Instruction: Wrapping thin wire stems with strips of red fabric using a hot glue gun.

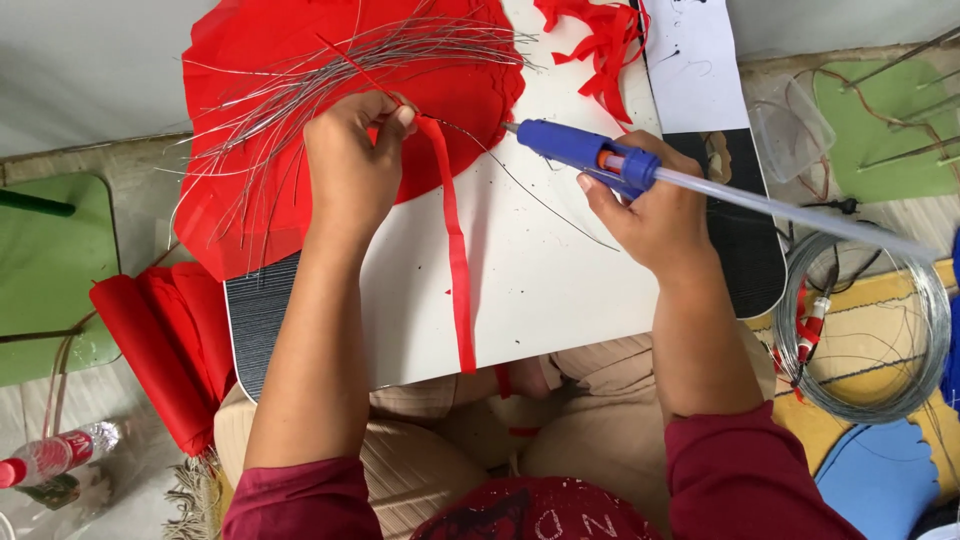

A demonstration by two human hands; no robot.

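- the left hand [352,160] pinches the top end of a long red paper strip [456,265] together with a thin wire [540,200], thumb and fingers closed tight on both, over the white board [540,290] resting on the person's lap.
- the strip hangs from that grip down the board and ends at its near edge.
- the wire runs from the pinch to the right, across the bare white surface, passing below the glue gun's tip.
- the right hand [655,205] is wrapped firmly round a blue glue gun [585,155], its metal nozzle aimed left toward the left hand but stopping short of it; a clear glue stick [800,215] juts out of the gun's back end to the right.
- the two hands sit near each other, apart, not touching.
- behind the left hand lies a large red paper sheet [260,70] with a loose bundle of silver wires [330,75] fanned over it.
- red paper scraps [598,45] lie at the board's far edge.
- a coil of wire [880,330] rests on the floor to the right, a roll of red paper [160,345] to the left, beside a plastic bottle [55,455].
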